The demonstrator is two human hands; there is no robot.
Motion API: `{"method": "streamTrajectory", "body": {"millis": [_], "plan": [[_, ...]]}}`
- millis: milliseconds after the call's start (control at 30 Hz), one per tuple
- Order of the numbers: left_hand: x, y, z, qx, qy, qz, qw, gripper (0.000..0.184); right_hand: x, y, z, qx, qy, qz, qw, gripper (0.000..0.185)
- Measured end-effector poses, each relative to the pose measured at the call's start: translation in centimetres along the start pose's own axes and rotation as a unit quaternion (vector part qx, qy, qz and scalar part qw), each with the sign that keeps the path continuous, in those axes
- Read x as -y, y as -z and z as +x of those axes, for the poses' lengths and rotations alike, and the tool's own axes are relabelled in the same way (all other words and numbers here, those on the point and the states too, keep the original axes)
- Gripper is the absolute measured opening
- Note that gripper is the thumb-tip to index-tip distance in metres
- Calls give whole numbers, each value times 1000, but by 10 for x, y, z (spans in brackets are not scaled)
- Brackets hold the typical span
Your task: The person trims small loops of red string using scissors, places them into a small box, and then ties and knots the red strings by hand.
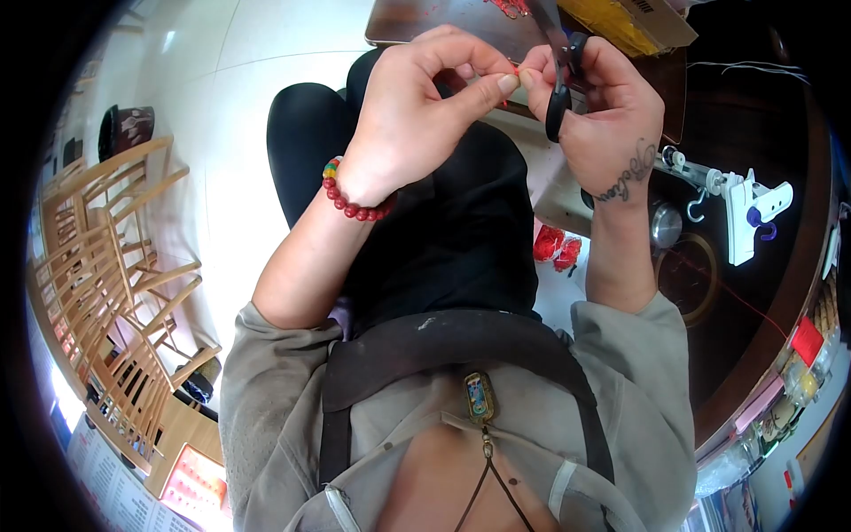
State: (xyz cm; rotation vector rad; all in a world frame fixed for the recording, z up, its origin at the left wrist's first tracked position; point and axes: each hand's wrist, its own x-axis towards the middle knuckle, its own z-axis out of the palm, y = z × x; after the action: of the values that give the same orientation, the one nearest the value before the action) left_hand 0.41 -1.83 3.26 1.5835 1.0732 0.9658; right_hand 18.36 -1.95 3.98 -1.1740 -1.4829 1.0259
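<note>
My left hand (412,111), with a beaded bracelet (355,210) at the wrist, pinches a small piece of red cord (515,70) between thumb and forefinger. Close against it, my right hand (612,111) has thumb and fingertip at the same bit of cord. A pair of scissors (558,113) with black handles hangs on the fingers of my right hand, its blades pointing up and away. How much of the cord lies inside the fingertips is hidden. Both hands are raised above my lap, near the brown tray-like surface.
Ahead, more red cord (508,7) lies on the brown surface (399,22), beside a cardboard box (651,22) with yellow wrapping. At right stands a white clamp-like device (749,213) with hooks on a dark table. Red bundles (557,248) lie below my right forearm. Wooden chairs (115,310) are at left.
</note>
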Motion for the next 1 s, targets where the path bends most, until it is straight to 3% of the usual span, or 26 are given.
{"method": "streamTrajectory", "body": {"millis": [67, 167, 367, 567, 667, 933, 1000], "plan": [[0, -1, 0, 13, 49, -99, 994, 10, -3, -1, 0, 1, 9, 30, 1000, 16], [6, -7, 0, -4, 47, -202, 978, 12, -3, -2, -3, -2, 1, 55, 998, 16], [2, -2, -1, 29, 102, -271, 957, 12, -4, -2, -5, -4, 7, 94, 996, 16], [1, -1, -1, 25, 100, -308, 946, 14, -5, -1, -5, -23, 24, 104, 994, 17], [1, -3, -1, 18, 96, -292, 951, 13, -5, 0, -6, -27, 22, 91, 995, 17], [10, -6, 1, -28, -22, -43, 998, 10, 6, 4, -4, -11, -37, -19, 999, 21], [10, -5, 0, -37, -33, -34, 998, 9, 0, 3, -3, -12, -2, -40, 999, 24]]}}
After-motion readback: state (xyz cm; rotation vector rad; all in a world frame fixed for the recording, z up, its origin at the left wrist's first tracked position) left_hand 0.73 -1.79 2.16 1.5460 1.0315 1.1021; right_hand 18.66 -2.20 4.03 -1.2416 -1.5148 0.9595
